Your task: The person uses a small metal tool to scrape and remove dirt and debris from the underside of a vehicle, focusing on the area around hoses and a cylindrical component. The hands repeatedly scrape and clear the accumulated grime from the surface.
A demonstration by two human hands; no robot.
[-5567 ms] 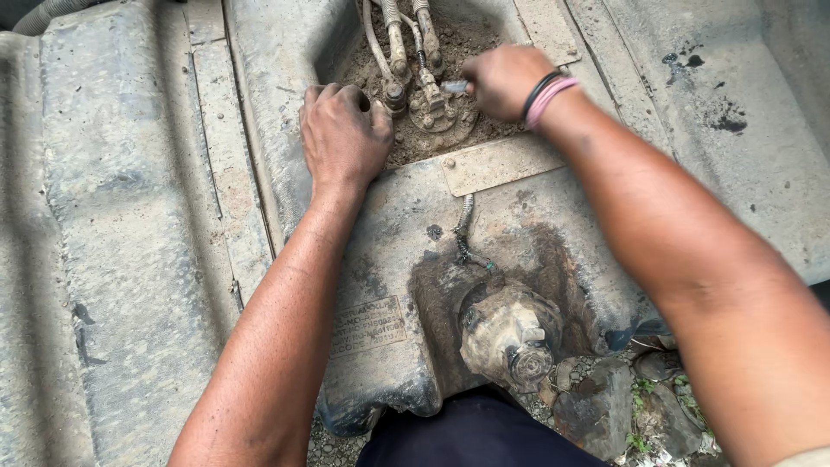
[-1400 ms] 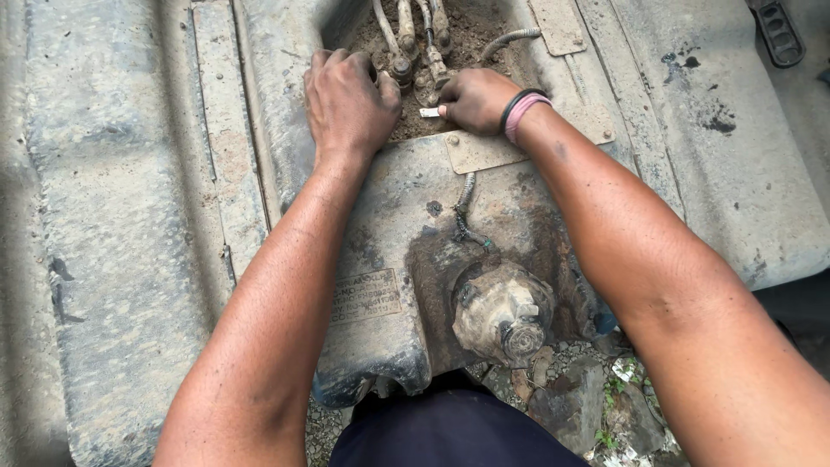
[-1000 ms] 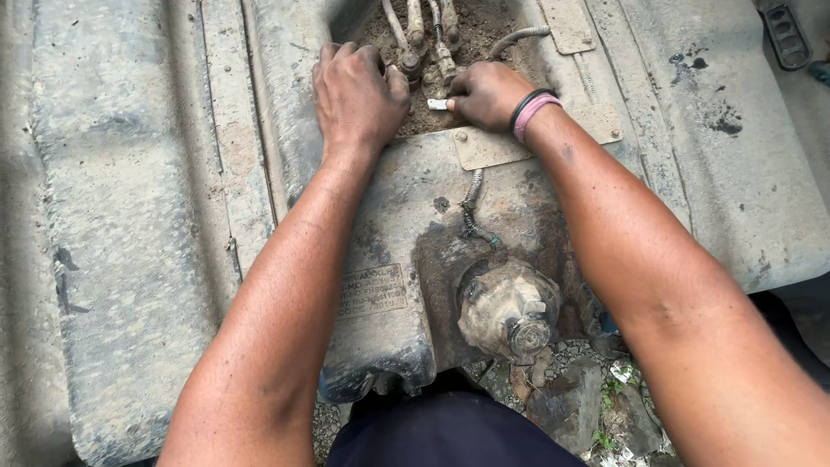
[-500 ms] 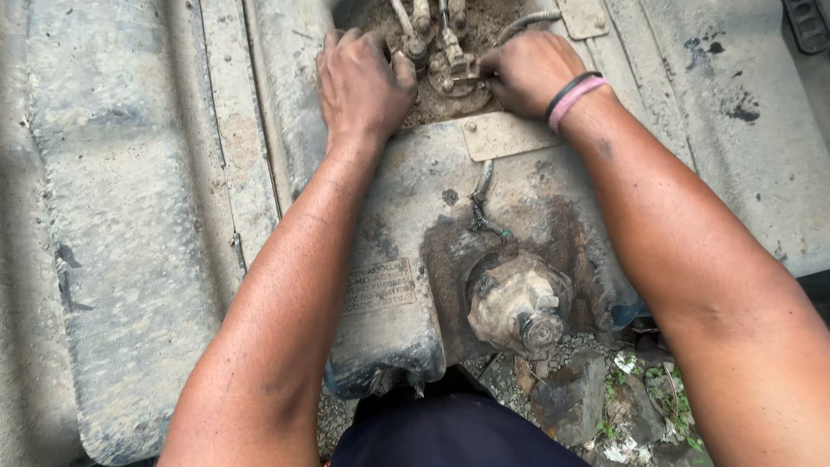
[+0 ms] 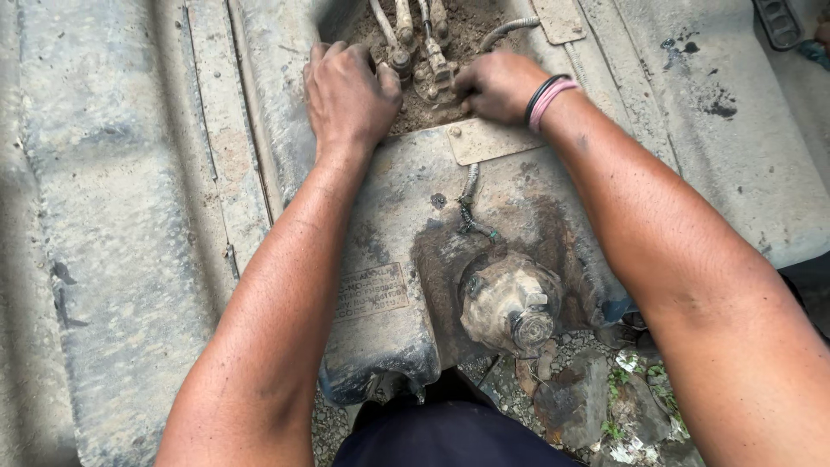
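Dirt-caked fuel tank (image 5: 389, 216), upper centre: left hand (image 5: 348, 91) presses flat bracing beside the hose fittings (image 5: 424, 52); right hand (image 5: 497, 84) pinches one fitting.

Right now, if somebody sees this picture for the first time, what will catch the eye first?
Two bare forearms reach up the frame; the left hand and right hand work at muddy hose fittings in a recess of a dusty grey tank. Lower centre sits a mud-caked round cap.

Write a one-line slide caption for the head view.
Left hand and right hand work on dirt-caked hose fittings in a recess atop a grimy grey tank.
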